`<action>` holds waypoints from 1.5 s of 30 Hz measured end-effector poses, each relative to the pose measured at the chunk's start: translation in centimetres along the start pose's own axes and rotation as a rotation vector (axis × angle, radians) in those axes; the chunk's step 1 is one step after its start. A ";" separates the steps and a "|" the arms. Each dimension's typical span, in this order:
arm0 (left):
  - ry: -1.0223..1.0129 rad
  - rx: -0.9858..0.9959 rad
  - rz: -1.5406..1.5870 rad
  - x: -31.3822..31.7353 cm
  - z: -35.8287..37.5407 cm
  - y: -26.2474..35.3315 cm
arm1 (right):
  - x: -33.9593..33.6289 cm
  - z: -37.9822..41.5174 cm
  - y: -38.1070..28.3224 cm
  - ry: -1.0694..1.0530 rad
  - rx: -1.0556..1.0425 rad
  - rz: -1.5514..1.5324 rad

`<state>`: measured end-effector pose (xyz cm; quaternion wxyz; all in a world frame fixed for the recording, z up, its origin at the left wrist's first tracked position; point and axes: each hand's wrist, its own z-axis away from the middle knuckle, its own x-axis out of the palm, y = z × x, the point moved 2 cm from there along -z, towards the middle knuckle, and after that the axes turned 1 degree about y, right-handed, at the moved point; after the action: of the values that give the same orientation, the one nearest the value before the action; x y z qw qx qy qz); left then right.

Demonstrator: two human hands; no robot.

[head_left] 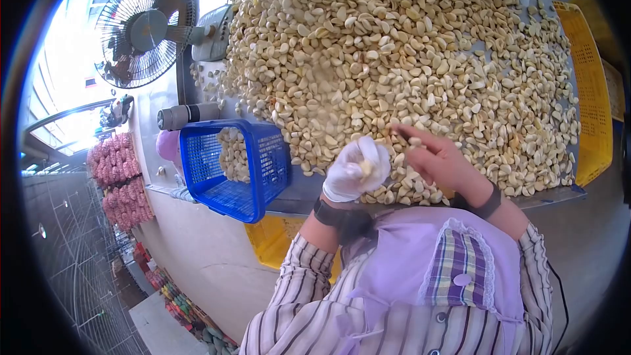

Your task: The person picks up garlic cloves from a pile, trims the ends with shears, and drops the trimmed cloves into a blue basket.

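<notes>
A big heap of peeled garlic cloves (pixel 394 53) covers the metal table (pixel 299 191) in front of me. My left hand (pixel 355 170), in a white glove, is closed around a garlic clove (pixel 365 167) at the heap's near edge. My right hand (pixel 437 158) is bare, with the fingers pinched on something small just right of the glove; what it grips is too small to tell. A blue plastic basket (pixel 240 171) with some cloves inside stands to the left of my left hand.
A yellow crate (pixel 588 92) lines the table's right side, and another yellow crate (pixel 276 240) sits under the table. An electric fan (pixel 144 30) stands at the far left. Red mesh sacks (pixel 118 177) lie piled on the left.
</notes>
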<state>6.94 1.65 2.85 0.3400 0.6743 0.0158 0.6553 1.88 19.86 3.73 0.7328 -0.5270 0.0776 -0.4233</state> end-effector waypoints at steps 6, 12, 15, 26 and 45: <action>0.781 0.304 -0.338 -7.6 -1.1 5.7 | -1.0 -0.1 0.6 0.141 0.008 -0.235; 0.857 0.010 -1.973 -9.7 -2.3 7.2 | -1.1 -0.2 0.4 0.135 0.010 -0.189; 0.853 -0.133 -0.855 -7.0 -2.1 6.1 | -1.1 0.0 0.2 0.152 0.010 -0.194; 0.454 0.060 -0.028 0.2 -2.3 -0.4 | -0.3 -0.4 1.2 0.097 -0.186 0.185; 0.385 0.020 0.043 -0.5 -1.5 -3.3 | -0.1 0.1 0.7 0.054 -0.321 0.201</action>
<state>6.91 4.67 0.72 0.3098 0.5401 0.0725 0.7792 2.30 20.08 3.16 0.6754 -0.6153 0.2160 -0.3444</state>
